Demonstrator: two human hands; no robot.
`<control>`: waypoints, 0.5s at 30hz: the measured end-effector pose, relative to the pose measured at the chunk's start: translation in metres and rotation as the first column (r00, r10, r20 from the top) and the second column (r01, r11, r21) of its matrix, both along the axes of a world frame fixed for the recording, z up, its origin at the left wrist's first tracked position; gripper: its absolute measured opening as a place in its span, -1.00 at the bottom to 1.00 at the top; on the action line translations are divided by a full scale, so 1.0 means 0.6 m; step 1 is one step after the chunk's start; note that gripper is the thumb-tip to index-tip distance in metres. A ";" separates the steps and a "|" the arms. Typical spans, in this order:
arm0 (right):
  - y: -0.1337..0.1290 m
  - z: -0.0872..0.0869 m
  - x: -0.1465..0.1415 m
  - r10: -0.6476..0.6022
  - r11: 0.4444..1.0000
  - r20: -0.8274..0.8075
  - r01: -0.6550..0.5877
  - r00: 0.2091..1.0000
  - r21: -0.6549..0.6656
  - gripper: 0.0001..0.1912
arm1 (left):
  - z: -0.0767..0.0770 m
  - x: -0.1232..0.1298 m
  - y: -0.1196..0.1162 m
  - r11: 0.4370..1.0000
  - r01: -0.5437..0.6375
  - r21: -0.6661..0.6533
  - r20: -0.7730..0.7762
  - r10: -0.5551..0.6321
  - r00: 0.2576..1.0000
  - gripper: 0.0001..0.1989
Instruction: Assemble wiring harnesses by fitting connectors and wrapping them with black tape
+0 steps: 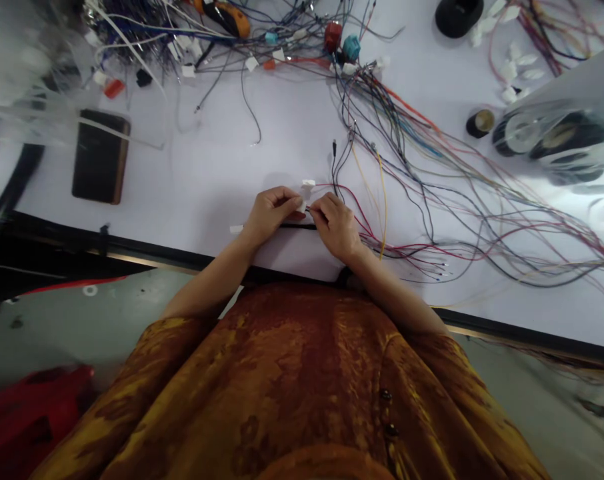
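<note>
Surface: white-topped workbench (192,173) with a black edge, loose multicoloured wires (447,187) spread to the right.
Left hand (273,215): fingers closed narrow, pinching a small white plastic connector (307,195) above the bench.
Right hand (336,228): fingertips closed on thin red and black wires (343,195) at the connector; grip partly hidden, probably pinching.
Risk: a hard tug could pull a wire loose; nearby strands could snag.
</note>
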State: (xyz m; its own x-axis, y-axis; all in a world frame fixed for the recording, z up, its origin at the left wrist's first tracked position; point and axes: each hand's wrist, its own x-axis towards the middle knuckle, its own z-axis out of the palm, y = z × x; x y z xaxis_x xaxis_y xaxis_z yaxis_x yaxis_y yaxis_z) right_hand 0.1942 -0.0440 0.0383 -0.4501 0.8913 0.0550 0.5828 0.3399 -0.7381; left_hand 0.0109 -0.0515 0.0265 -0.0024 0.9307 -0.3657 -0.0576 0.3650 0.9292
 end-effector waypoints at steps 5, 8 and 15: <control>0.002 -0.007 0.002 0.003 1.000 -0.077 -0.002 0.997 0.015 -0.85 | 0.002 0.001 0.000 0.999 -0.041 -0.011 0.033 0.042 0.999 -0.83; 0.000 -0.011 0.007 -0.008 1.000 -0.144 0.011 0.990 0.014 -0.92 | -0.001 0.000 0.003 0.998 -0.063 -0.016 0.048 0.063 0.997 -0.83; -0.002 -0.017 0.009 -0.028 1.000 -0.178 0.029 0.984 0.000 -0.83 | -0.007 -0.002 0.003 0.995 -0.093 -0.029 0.075 0.095 0.993 -0.89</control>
